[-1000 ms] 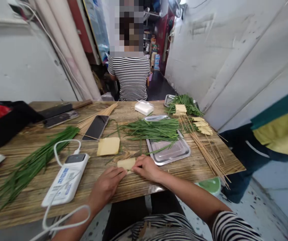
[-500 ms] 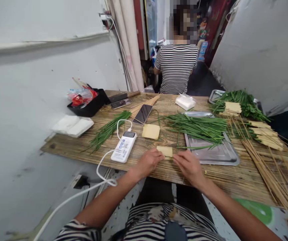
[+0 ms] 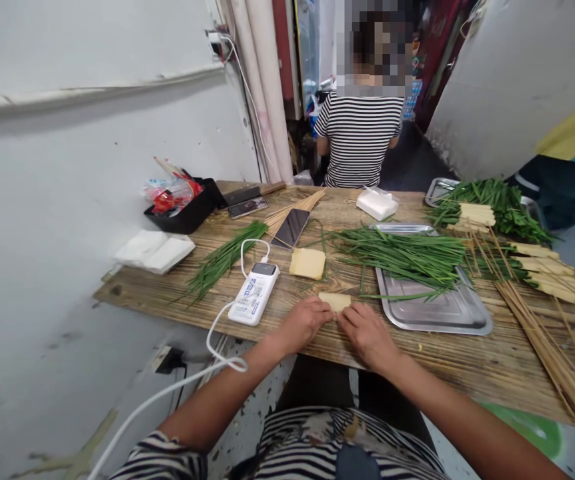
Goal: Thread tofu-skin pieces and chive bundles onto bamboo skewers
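A pale yellow tofu sheet (image 3: 336,301) lies near the table's front edge, between my two hands. My left hand (image 3: 307,323) has its fingers closed on the sheet's left end. My right hand (image 3: 366,331) pinches its near right edge, fingers bent together. Whether anything is wrapped inside the sheet is hidden. Just beyond lies a stack of square tofu sheets (image 3: 307,263). Long green chives (image 3: 402,255) rest across a metal tray (image 3: 437,313) to the right.
A white power bank (image 3: 253,293) with a cable, a phone (image 3: 291,228) and more chives (image 3: 227,260) lie left. Bamboo skewers (image 3: 532,333) and skewered tofu rolls (image 3: 550,273) are at right. A black box (image 3: 182,210) stands back left. A person (image 3: 360,137) in stripes is beyond the table.
My right hand has moved inward, closer to my left hand, along the sheet's near edge. The whole view has shifted slightly.
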{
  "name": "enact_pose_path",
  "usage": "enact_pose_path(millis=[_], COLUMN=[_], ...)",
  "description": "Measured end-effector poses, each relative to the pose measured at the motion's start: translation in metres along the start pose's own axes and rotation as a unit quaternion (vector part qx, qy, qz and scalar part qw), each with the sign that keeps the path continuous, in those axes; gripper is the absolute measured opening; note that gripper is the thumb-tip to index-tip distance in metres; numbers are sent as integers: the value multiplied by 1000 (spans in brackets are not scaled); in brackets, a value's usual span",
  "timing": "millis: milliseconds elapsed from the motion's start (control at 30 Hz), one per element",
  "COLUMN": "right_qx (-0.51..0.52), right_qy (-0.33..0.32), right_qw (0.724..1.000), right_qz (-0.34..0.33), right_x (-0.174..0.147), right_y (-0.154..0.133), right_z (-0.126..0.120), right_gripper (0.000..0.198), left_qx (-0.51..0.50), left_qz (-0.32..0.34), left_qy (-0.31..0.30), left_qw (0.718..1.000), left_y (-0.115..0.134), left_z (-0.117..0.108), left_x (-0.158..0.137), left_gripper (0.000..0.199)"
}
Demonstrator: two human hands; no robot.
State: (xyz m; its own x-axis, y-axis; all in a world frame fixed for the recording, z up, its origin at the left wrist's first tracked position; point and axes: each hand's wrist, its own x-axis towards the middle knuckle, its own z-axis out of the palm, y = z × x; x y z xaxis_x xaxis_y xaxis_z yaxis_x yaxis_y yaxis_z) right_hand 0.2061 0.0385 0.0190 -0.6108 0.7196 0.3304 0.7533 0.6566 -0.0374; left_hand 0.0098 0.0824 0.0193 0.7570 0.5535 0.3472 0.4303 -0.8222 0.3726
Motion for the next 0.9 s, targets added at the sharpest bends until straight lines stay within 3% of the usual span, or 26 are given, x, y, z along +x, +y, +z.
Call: enact_pose_path(millis=[267,400,633,900], right_qx=[63,111,166,197], right_qy=[-53,-74,-53,-27], right_qw=[997,991,985,980], right_qz=[-5,9,12,19], right_x=[13,18,24,24], right_y=[11,16,24,30], right_z=[-9,-7,-5,-1], right_gripper=[19,25,31,28], left_qx=[-92,-64,127,148], left_qz=[-2,-8,48,30], left_qy=[74,103,48,26], left_qw=[993,993,990,988], left_y=[-6,-4,-5,1], left_z=[4,5,1,-5], left_x=[-3,-6,-10,-3], left_gripper=[26,26,27,26])
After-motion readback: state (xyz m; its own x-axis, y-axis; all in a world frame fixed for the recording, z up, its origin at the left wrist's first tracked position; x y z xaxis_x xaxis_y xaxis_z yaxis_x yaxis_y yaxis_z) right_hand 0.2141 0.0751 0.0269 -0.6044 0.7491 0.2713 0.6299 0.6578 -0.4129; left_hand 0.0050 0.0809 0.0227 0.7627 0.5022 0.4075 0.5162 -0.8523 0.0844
